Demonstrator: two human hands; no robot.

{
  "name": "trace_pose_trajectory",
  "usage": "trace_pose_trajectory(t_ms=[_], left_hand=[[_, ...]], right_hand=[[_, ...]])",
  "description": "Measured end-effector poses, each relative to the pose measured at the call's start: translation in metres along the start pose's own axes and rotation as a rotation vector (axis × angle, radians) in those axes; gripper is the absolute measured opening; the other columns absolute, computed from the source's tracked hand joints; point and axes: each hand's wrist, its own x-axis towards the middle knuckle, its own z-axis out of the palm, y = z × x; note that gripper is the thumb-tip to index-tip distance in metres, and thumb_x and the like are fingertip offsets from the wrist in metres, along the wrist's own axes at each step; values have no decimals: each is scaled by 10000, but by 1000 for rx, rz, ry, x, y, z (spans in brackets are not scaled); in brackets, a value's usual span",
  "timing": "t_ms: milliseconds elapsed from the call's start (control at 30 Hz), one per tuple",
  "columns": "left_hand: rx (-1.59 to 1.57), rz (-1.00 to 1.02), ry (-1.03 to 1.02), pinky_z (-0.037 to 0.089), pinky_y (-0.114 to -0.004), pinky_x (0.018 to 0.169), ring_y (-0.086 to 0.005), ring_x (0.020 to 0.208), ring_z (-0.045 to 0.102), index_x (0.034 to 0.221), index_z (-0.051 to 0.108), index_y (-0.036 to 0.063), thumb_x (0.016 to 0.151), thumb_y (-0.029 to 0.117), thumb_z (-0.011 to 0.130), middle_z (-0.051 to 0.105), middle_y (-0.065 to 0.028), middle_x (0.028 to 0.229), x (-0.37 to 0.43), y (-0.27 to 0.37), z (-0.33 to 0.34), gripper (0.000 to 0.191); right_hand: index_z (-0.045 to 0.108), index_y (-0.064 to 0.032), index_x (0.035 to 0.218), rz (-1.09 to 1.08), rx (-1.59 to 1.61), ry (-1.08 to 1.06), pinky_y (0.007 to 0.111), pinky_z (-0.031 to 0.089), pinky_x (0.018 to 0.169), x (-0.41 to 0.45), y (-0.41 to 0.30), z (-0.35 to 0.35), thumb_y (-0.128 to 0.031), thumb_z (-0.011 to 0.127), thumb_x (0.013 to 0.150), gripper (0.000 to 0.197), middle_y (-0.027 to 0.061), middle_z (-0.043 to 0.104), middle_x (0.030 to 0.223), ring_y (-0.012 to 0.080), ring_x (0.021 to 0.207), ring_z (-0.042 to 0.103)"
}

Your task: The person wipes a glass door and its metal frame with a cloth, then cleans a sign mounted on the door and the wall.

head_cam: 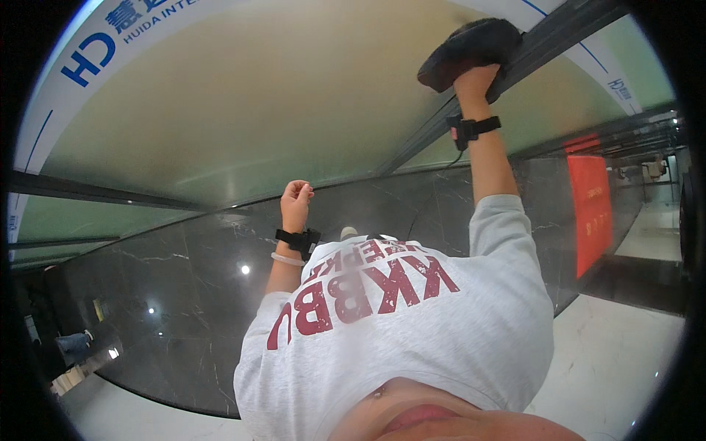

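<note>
My right hand (477,77), its arm stretched forward, has a dark cloth or mitt (469,52) over it; the fingers are hidden. The cloth lies against a frosted glass panel (265,99) and the dark metal frame (551,41) at its edge. Loosely curled and with nothing visible in it, my left hand (296,204) is in front of my body, near the panel's lower edge. Each wrist carries a black strapped device, the right one (474,129) with a cable, the left one (300,241) above a pale bracelet (287,259).
Dark marble-patterned flooring (182,292) with pale veins lies below the panels, and pale floor (623,353) lies at the lower right. A red sheet (590,215) bearing writing is at the right. Another dark frame bar (105,193) crosses the glass at the left.
</note>
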Motion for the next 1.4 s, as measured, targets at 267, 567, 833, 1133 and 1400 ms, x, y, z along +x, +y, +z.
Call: trace_pose_trajectory(t_ms=[267, 567, 833, 1133, 1400], left_hand=[[44, -40, 31, 464, -225, 668, -96, 746, 592, 940, 585, 33, 904, 146, 565, 613, -17, 839, -33, 8, -23, 121], [-71, -64, 392, 487, -233, 695, -100, 752, 583, 922, 590, 12, 900, 131, 563, 606, -30, 832, -125, 65, -45, 123], [110, -131, 765, 495, -265, 700, -123, 775, 603, 959, 600, 7, 897, 138, 550, 631, -53, 840, -252, 148, -40, 153], [249, -13, 957, 493, -253, 686, -121, 738, 612, 929, 603, 9, 889, 119, 547, 640, -59, 814, -338, 130, -35, 129], [336, 54, 374, 485, -346, 737, -248, 804, 629, 961, 615, 6, 859, 241, 573, 652, -141, 872, -212, 216, -75, 260]], right_hand=[[471, -39, 1273, 131, 884, 215, 629, 2, 1048, -25, -163, -40, -434, 630, 745, 678, 182, 392, 1380, 485, 1296, 213], [606, -77, 1150, -385, 910, 223, 706, 28, 988, 28, -261, -175, -375, 636, 694, 546, 156, 518, 1259, 441, 1325, 206], [581, 14, 1153, -722, 1274, 48, 561, 190, 1079, -1, -361, -212, -77, 444, 835, 358, 157, 507, 1297, 328, 1327, 319], [474, 105, 1217, -1327, 797, 37, 484, 127, 1147, -166, -252, -108, 79, 400, 806, 419, 256, 395, 1353, 365, 1354, 247], [481, 27, 1262, -892, 782, -423, 562, 130, 1110, -53, -155, -213, -59, 463, 869, 403, 162, 406, 1378, 322, 1345, 284]])
